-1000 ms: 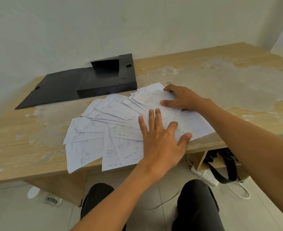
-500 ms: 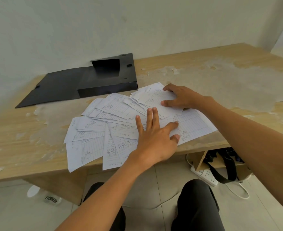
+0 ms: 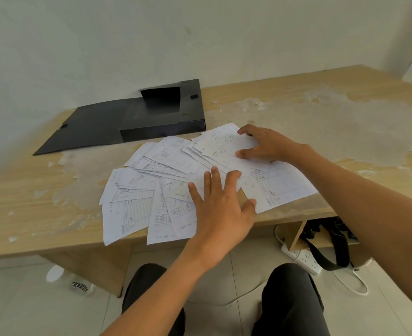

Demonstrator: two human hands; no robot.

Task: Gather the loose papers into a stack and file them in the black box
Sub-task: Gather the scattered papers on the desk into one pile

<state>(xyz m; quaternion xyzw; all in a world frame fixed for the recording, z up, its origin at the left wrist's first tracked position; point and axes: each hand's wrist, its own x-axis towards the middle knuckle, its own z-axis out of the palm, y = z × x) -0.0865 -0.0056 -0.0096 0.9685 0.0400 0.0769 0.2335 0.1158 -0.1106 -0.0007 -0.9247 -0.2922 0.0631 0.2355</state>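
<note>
Several white printed papers (image 3: pixel 151 190) lie fanned out on the wooden desk (image 3: pixel 42 202), some hanging over its front edge. My left hand (image 3: pixel 221 207) lies flat, fingers spread, on the papers near the front edge. My right hand (image 3: pixel 265 144) presses with spread fingers on the upper right sheets. Behind the papers, against the wall, the black box (image 3: pixel 166 117) lies open, its lid flap folded out flat to the left.
The desk's surface is worn and peeling, with flakes at the left and right. Under the desk to the right lie a white power strip (image 3: pixel 304 260), a cable and a black strap. A plastic bottle (image 3: pixel 71 282) lies on the floor at the left. My knees are below the desk edge.
My left hand has slid slightly forward and left over the papers, shifting the sheets under it. My right hand stays pressed on the upper right sheets.
</note>
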